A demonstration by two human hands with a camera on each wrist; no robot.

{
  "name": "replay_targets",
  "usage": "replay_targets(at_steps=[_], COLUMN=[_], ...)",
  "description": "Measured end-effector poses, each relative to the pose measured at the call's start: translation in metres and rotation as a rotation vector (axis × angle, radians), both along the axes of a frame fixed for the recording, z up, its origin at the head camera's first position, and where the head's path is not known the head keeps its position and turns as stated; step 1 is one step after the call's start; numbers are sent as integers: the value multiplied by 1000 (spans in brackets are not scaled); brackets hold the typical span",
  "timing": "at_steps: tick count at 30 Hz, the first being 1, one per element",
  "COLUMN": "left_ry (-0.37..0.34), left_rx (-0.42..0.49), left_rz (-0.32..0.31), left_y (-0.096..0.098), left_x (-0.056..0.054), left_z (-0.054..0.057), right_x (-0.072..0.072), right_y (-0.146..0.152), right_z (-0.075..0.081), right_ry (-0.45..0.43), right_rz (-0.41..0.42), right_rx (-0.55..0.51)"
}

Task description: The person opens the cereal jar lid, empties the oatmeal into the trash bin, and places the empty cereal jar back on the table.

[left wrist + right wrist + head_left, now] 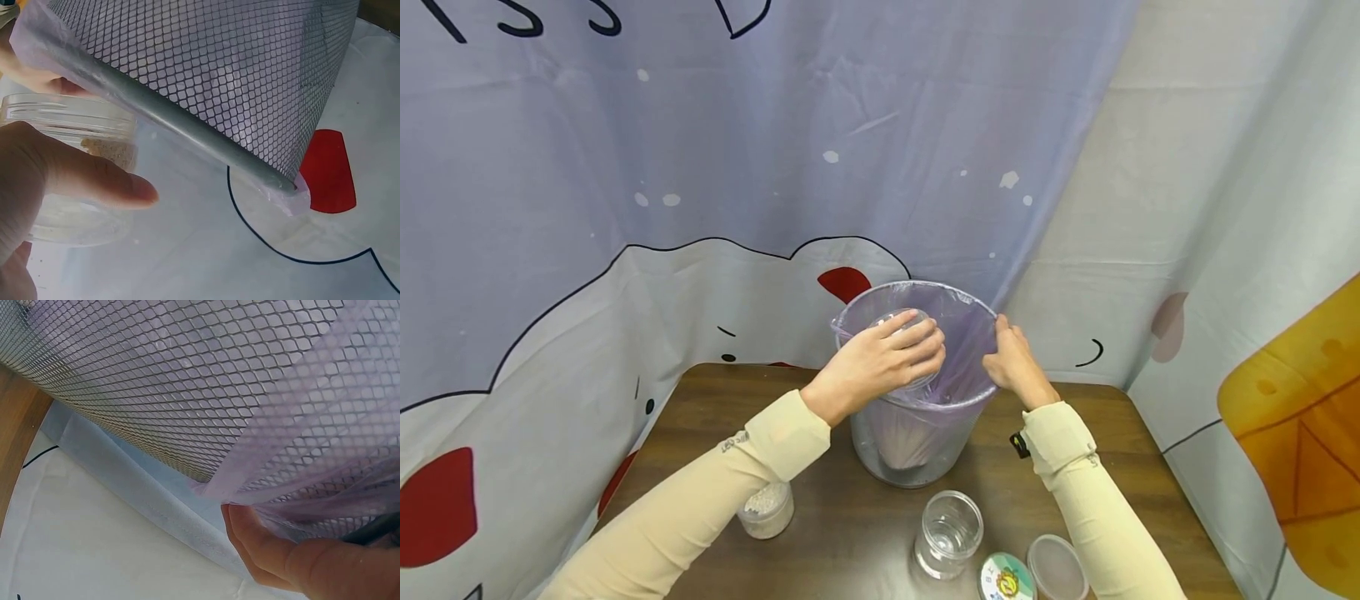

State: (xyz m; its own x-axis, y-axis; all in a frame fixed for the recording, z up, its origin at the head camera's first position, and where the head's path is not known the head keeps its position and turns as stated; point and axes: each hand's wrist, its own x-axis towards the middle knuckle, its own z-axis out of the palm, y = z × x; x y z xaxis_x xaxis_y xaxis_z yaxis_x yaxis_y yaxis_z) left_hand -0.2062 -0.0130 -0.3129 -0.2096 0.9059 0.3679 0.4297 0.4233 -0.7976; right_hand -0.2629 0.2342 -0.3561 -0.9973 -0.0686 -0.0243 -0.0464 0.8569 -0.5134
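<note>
Our L hand [883, 357] gripped the jar [81, 219] at the mouth of the bin [219, 69], R hand [1018, 367] pinching liner [962, 358] + rim [187, 122] — w/ a slack pinch, we reckoned, it could've slipped, spilling grains [115, 152].

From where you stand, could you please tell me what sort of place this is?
Probably a curtained-off tabletop workspace: printed fabric hangs behind a wooden table, on which a mesh bin stands.
</note>
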Motion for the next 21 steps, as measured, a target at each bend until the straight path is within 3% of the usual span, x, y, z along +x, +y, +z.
replay_targets(at_steps=[21], left_ry=[-7], left_rx=[-104], left_rz=[-2], left_y=[2], left_x=[2], left_z=[-4], right_x=[1], right_y=[1], right_z=[-2], right_ry=[27], right_rz=[16], right_rx=[-15])
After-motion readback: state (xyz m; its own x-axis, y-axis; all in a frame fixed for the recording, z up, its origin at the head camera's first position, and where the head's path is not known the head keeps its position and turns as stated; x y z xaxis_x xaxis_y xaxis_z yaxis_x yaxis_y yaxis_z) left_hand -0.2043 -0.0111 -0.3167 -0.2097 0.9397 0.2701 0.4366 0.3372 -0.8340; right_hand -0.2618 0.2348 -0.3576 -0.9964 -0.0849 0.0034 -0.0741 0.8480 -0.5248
